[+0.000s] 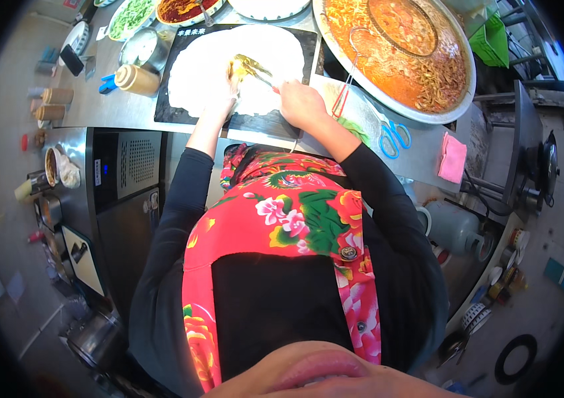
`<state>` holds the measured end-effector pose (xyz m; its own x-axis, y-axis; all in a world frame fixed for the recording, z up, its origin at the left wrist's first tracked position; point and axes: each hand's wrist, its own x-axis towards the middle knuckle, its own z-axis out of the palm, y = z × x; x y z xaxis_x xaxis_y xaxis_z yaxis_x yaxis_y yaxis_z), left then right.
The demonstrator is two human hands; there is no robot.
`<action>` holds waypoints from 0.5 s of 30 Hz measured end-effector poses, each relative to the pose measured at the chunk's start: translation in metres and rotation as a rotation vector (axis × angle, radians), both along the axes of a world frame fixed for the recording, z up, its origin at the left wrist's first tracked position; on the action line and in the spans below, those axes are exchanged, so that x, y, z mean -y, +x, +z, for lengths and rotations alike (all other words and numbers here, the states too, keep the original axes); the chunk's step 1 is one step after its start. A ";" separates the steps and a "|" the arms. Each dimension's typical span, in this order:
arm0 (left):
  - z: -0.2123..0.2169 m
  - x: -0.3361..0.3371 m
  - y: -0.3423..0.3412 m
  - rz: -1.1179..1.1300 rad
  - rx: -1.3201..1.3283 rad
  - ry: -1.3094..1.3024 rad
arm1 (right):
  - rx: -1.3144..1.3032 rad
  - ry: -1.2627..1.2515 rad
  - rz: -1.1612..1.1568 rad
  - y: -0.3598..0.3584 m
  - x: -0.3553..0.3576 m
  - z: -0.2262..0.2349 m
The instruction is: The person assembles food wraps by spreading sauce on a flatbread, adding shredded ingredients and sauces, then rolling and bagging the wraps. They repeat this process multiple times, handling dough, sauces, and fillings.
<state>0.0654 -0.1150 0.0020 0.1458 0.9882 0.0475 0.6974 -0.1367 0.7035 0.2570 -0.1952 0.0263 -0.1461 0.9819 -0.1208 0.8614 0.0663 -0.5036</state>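
A bright, overexposed white sheet (192, 66), roughly round, lies on a black mat (307, 40). My left hand (229, 93), seemingly in a thin clear glove, is over the sheet with its fingers closed at a yellow-brown piece of food (239, 68). My right hand (300, 103) is wrapped round the handle of a slim metal utensil (262, 75) with a reddish part by the fingers. The utensil's far end meets the food; glare hides whether it is tongs or scissors.
A large pan of red, oily stew (421, 73) holds a round strainer (405, 26). Blue-handled scissors (395, 138) and a pink cloth (452, 158) lie right. Left are a sauce bottle (137, 79), a steel pot (144, 50), chopped greens (133, 18) and red sauce (186, 10).
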 end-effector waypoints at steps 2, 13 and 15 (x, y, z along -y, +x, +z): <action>0.009 0.006 0.002 -0.033 -0.174 0.029 | 0.025 0.041 -0.002 -0.001 0.003 -0.003; 0.005 0.007 -0.006 -0.003 -0.111 -0.008 | -0.149 0.280 -0.041 -0.005 0.010 -0.024; -0.002 0.006 -0.010 -0.037 -0.217 0.027 | -0.100 0.254 -0.017 -0.006 0.009 -0.030</action>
